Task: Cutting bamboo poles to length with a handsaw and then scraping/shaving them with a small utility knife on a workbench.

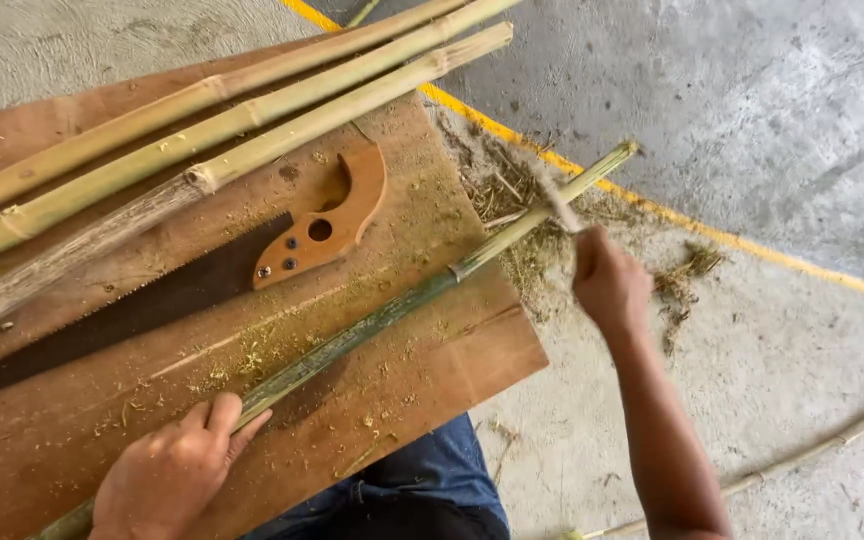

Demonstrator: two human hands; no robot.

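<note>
Left hand pins green bamboo stalk to wooden board. Right hand, clenched on blurred blade, works the stalk's far section; shavings scattered, near section looks untrimmed.

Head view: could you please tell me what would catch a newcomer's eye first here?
Most striking is the long green bamboo pole lying slantwise across the wooden board, pinned near its lower end by the left hand. Past the board's edge, the right hand grips a blurred tool against the pole's far end, above shavings scattered on the concrete floor. A hand saw with a wooden handle lies on the board beside three pale bamboo poles.
</note>
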